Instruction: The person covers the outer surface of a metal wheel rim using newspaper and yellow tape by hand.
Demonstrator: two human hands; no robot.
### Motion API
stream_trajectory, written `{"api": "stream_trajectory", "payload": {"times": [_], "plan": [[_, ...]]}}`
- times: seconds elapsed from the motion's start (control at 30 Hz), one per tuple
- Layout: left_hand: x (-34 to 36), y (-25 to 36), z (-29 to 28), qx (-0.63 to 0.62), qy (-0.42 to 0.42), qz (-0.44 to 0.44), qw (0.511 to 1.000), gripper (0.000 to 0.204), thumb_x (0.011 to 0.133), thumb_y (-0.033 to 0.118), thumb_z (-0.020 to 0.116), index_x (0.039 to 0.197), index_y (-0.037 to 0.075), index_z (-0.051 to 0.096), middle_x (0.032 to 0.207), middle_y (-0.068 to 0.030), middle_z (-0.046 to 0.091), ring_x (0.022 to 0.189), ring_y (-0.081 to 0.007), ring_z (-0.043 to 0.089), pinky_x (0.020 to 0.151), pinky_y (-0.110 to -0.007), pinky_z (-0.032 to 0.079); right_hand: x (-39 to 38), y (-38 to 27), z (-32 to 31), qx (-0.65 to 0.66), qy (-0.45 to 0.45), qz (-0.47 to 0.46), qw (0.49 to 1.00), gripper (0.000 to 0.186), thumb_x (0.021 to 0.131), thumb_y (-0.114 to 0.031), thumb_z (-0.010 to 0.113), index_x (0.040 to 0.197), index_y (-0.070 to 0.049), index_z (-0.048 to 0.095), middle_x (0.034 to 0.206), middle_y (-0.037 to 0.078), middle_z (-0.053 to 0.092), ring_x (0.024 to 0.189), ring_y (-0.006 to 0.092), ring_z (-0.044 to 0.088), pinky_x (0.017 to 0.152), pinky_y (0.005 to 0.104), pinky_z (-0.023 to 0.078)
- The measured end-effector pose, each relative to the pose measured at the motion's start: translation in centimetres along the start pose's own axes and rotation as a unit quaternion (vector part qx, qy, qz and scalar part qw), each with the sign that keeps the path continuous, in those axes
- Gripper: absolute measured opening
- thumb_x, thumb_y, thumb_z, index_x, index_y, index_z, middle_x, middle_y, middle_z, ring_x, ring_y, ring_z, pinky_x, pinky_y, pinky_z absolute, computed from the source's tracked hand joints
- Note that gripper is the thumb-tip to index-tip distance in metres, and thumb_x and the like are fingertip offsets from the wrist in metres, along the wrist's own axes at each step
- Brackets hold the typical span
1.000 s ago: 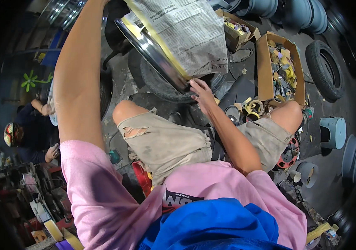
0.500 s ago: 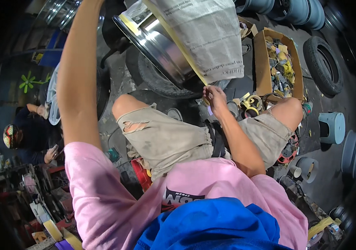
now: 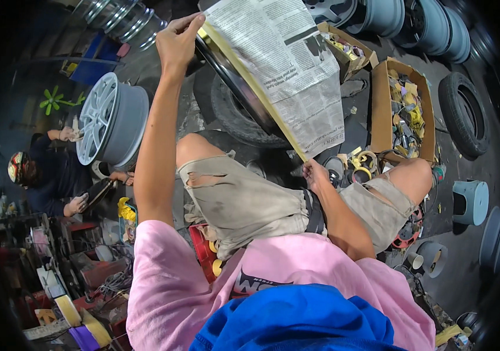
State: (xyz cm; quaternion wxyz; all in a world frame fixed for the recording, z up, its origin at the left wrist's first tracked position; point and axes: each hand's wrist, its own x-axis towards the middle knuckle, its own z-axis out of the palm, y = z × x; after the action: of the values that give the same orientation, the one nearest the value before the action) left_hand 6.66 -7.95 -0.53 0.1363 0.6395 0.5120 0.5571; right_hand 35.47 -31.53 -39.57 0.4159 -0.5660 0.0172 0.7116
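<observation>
My left hand (image 3: pixel 179 41) grips the upper end of a newspaper sheet (image 3: pixel 273 76) along its yellow tape edge (image 3: pixel 247 93). Down between my knees, my right hand (image 3: pixel 314 172) pinches the sheet's lower taped corner. Behind the sheet, and partly hidden by it, is a dark, glossy wheel rim (image 3: pixel 232 79) over a tire lying flat (image 3: pixel 220 111).
A co-worker in dark clothing (image 3: pixel 39 187) is left, beside a silver wheel (image 3: pixel 109 120). Cardboard boxes of scraps (image 3: pixel 381 108), tape rolls (image 3: pixel 364 164), a standing tire (image 3: pixel 463 114), stacked rims (image 3: pixel 408 26) and a blue stool (image 3: pixel 469 202) surround me.
My left hand has come down into view with the upper end of the sheet. My right hand and the lower corner have moved down and right, away from the rim.
</observation>
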Motion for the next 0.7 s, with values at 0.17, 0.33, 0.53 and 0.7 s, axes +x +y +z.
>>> {"api": "stream_trajectory", "payload": {"times": [0.17,0.33,0.53,0.7], "plan": [[-0.2,-3.3,-0.7,0.144,0.031,0.062,0.987,0.026,0.085,0.027,0.082,0.105,0.01,0.082,0.098,-0.0149,0.076,0.097,-0.0207,0.068,0.086,-0.033,0.054,-1.0,0.3,-0.1,-0.032,-0.018,0.016,0.999,0.009,0.081,-0.011,0.072,0.086,-0.008,0.066,0.076,0.001,0.064,0.068,0.0124,0.063,0.065,0.0289,0.054],[0.4,-4.1,-0.5,0.136,0.037,0.075,0.987,0.026,0.084,0.029,0.083,0.103,0.012,0.083,0.095,-0.0105,0.073,0.094,-0.0214,0.065,0.082,-0.033,0.052,-2.6,0.2,-0.5,-0.048,0.003,0.027,0.999,0.011,0.079,-0.011,0.073,0.085,-0.006,0.065,0.075,0.003,0.064,0.065,0.0137,0.063,0.061,0.0286,0.053],[0.4,0.5,0.2,0.054,0.048,0.188,0.979,0.019,0.089,0.021,0.081,0.104,0.009,0.083,0.101,-0.0069,0.074,0.1,-0.0156,0.061,0.089,-0.029,0.049,-6.3,-2.4,-1.7,-0.038,0.094,-0.004,0.995,0.012,0.076,-0.01,0.072,0.083,-0.004,0.064,0.075,0.004,0.064,0.058,0.0128,0.061,0.054,0.026,0.049],[-0.1,0.2,0.5,0.042,0.033,0.112,0.992,0.018,0.088,0.019,0.079,0.099,0.004,0.081,0.1,-0.008,0.069,0.1,-0.0173,0.06,0.087,-0.031,0.048,-7.8,-1.3,-2.3,-0.066,0.085,0.003,0.994,0.015,0.073,-0.011,0.073,0.083,-0.004,0.064,0.078,0.004,0.066,0.062,0.0128,0.064,0.063,0.0269,0.048]]}}
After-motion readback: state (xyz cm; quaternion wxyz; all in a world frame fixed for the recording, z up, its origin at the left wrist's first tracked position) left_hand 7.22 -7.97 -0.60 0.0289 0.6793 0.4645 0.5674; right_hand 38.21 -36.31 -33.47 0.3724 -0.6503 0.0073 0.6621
